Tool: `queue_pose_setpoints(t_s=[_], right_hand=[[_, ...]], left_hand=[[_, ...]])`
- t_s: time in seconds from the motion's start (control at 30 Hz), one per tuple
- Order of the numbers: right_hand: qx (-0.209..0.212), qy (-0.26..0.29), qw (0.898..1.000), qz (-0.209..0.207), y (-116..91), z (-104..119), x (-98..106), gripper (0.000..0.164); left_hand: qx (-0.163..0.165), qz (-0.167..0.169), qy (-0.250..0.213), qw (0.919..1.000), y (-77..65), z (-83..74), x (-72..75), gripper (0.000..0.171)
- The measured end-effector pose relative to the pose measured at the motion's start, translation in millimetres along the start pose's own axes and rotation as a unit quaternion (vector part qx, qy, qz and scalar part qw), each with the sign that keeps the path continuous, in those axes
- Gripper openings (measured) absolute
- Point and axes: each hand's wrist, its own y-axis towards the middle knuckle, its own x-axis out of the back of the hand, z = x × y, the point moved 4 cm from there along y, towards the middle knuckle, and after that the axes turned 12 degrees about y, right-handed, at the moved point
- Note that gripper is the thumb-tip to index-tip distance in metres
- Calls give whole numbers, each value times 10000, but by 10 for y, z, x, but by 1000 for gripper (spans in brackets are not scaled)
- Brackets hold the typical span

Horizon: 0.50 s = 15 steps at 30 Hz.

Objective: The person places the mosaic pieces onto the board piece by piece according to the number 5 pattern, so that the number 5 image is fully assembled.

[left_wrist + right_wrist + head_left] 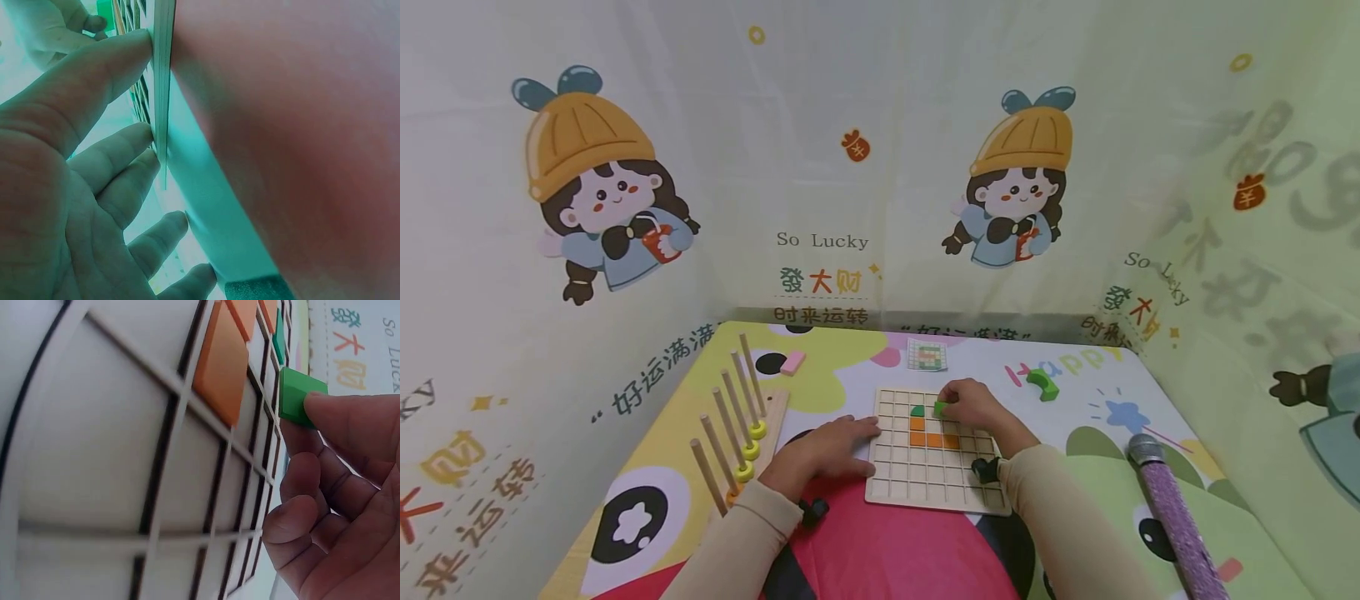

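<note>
A wooden grid board lies in front of me, its cells marked off by raised strips. Several orange tiles sit in its middle cells, with a darker green piece just above them. Thumb and fingers of my right hand pinch a green block over the upper part of the grid. My left hand rests at the board's left side, thumb and fingers spread. In the left wrist view, the thumb and fingertips touch the board's edge.
Left of the board stands a wooden peg rack with yellow rings. Behind lie a pink block and a printed pattern card. A green arch block is at the back right, a glittery purple microphone at the right.
</note>
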Motion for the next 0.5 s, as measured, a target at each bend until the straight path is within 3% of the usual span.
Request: queue_pose_setpoints(t_s=[0.23, 0.5], right_hand=[[250, -55, 9997, -14, 48, 22, -82, 4], [172, -130, 9998, -25, 54, 77, -110, 4]], left_hand=[[-25, 28, 10, 10000, 8, -20, -7, 68], [-41, -4, 82, 10000, 12, -29, -1, 67]])
